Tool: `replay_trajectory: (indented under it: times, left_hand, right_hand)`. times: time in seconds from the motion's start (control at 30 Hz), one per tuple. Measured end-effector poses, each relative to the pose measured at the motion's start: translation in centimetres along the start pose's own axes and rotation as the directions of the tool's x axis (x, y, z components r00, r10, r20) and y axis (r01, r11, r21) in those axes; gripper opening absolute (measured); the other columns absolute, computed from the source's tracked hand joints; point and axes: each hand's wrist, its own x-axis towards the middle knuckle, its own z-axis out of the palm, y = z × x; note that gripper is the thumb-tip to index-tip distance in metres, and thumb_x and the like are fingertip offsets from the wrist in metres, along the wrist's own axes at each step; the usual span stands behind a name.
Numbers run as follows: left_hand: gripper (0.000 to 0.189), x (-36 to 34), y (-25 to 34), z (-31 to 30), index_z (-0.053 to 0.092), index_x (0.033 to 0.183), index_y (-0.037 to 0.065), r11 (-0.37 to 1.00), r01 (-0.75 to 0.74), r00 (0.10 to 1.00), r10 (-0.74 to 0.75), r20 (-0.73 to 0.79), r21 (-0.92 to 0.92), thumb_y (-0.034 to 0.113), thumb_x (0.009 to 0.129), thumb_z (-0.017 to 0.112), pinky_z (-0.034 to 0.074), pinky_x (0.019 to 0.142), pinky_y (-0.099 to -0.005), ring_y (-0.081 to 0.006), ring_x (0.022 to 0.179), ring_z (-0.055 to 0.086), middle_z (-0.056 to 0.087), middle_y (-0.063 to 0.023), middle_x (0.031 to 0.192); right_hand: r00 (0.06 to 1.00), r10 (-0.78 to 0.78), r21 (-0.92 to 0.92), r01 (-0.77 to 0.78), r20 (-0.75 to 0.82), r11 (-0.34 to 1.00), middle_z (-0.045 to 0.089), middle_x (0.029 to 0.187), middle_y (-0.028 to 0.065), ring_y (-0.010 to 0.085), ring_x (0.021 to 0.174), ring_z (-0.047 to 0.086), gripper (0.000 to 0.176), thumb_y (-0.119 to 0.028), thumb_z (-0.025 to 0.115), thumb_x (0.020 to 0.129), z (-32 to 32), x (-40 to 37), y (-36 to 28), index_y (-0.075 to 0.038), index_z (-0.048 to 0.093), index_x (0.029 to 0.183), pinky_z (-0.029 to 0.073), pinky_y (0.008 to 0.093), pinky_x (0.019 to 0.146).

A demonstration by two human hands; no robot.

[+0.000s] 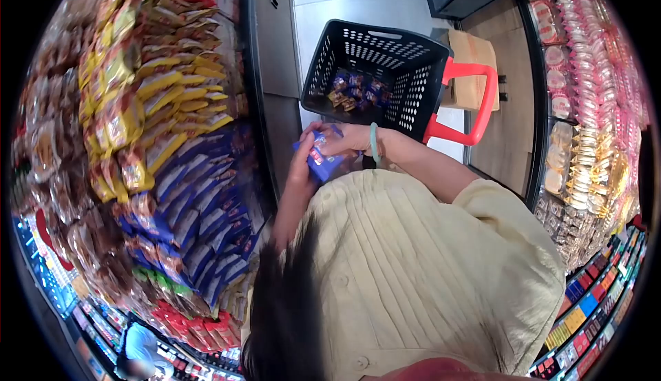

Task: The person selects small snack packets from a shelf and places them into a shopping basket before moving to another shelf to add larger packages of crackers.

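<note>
In front of my yellow shirt, a blue snack packet (322, 162) is between my two hands. My left hand (300, 162) is closed around its left side. My right hand (350, 140), with a pale green bangle (374, 141) at the wrist, closes over it from the other side, and more blue wrapper shows by its fingertips. Just beyond my hands is a black shopping basket (421, 50) with a red handle (490, 105). Several small blue and gold packets (358, 90) lie at the bottom of the basket.
Stacked snack packs fill the shelf at my left: yellow packs (124, 122) above blue packs (206, 202). A cardboard box (475, 60) stands behind the basket. More packaged goods (585, 133) line the right side. Far off at lower left is a person (143, 346).
</note>
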Motion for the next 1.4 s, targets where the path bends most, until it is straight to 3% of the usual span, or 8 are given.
replay_trajectory:
  times: [0.37,0.63,0.87,1.03,1.13,1.23,1.3,1.4]
  left_hand:
    - [0.056,17.3,-2.8,0.0,0.037,0.135,0.007,0.909,0.151,0.939,-0.009,-0.343,0.388,0.046,0.095,0.043,0.031,0.101,-0.0307,-0.0178,0.118,0.042,0.046,-0.0075,0.125]
    - [0.036,18.7,-15.5,-9.1,0.051,0.122,0.004,0.871,0.34,0.919,-0.228,-0.32,0.356,0.026,0.094,0.052,0.039,0.09,-0.0273,-0.0144,0.099,0.053,0.058,-0.008,0.107]
    - [0.03,17.3,-17.5,-7.9,0.053,0.118,0.002,0.854,0.466,0.838,-0.341,-0.426,0.233,0.022,0.096,0.049,0.041,0.087,-0.0261,-0.0129,0.092,0.057,0.061,-0.0061,0.1]
    - [0.025,19.4,-16.5,-6.8,0.058,0.11,0.0,0.833,0.485,0.824,-0.334,-0.457,0.267,0.017,0.097,0.046,0.043,0.085,-0.0255,-0.0126,0.087,0.06,0.063,-0.0054,0.086]
    - [0.023,19.2,-16.4,-7.0,0.059,0.11,0.0,0.789,0.513,0.814,-0.321,-0.485,0.339,0.014,0.097,0.045,0.043,0.084,-0.0251,-0.0121,0.087,0.06,0.063,-0.0052,0.087]
    - [0.024,18.6,-16.6,-6.4,0.058,0.111,0.0,0.837,0.47,0.827,-0.306,-0.471,0.282,0.014,0.097,0.046,0.042,0.082,-0.0243,-0.0117,0.088,0.059,0.063,-0.0048,0.09]
    - [0.024,17.5,-16.8,-6.3,0.057,0.113,0.001,0.843,0.454,0.833,-0.286,-0.473,0.289,0.015,0.096,0.048,0.043,0.082,-0.0236,-0.0114,0.091,0.058,0.063,-0.004,0.092]
    - [0.024,14.7,-18.6,-7.3,0.057,0.113,0.003,0.825,0.404,0.87,-0.214,-0.445,0.394,0.014,0.092,0.053,0.044,0.08,-0.0238,-0.0111,0.09,0.058,0.064,-0.0045,0.093]
  right_hand:
    - [0.972,0.101,0.664,0.066,-0.21,0.745,0.065,0.074,0.0011,0.014,0.057,0.061,0.032,-0.034,0.072,0.079,-19.0,7.8,4.0,-0.011,0.06,0.098,0.05,0.0298,0.055]
    - [0.807,0.35,0.652,0.056,-0.475,0.756,0.062,0.07,0.005,0.0213,0.057,0.062,0.04,-0.032,0.082,0.068,-38.9,17.1,10.0,-0.008,0.06,0.092,0.055,0.0397,0.058]
    - [0.518,0.306,0.447,0.171,-0.799,0.878,0.065,0.102,0.012,0.0236,0.089,0.066,0.041,-0.019,0.078,0.074,-50.5,26.7,19.3,-0.006,0.057,0.106,0.055,0.0392,0.077]
    - [0.593,0.226,0.423,0.216,-0.773,0.88,0.063,0.101,0.0084,0.0226,0.082,0.064,0.057,-0.031,0.079,0.072,-52.1,27.9,18.7,-0.004,0.051,0.114,0.054,0.04,0.075]
    - [0.496,0.344,0.426,0.059,-0.797,0.903,0.051,0.128,0.0186,0.0281,0.108,0.058,0.078,-0.043,0.071,0.075,-48.8,25.4,14.1,-0.005,0.039,0.136,0.051,0.0393,0.086]
    - [0.348,0.031,-0.135,-0.44,-0.937,0.888,0.048,0.132,0.0226,0.0356,0.111,0.056,0.07,-0.039,0.063,0.08,-52.7,25.5,22.5,-0.004,0.04,0.135,0.046,0.0386,0.093]
    - [0.391,0.113,-0.222,-0.711,-0.913,0.667,0.052,0.126,0.0244,0.0385,0.108,0.057,0.056,-0.034,0.056,0.081,-48.6,22.3,18.6,-0.002,0.05,0.127,0.043,0.0389,0.094]
    - [0.569,0.061,-0.391,-0.634,-0.82,0.668,0.062,0.107,0.0236,0.0343,0.102,0.06,0.038,-0.029,0.056,0.081,-42.3,18.3,13.4,-0.001,0.064,0.104,0.045,0.0391,0.09]
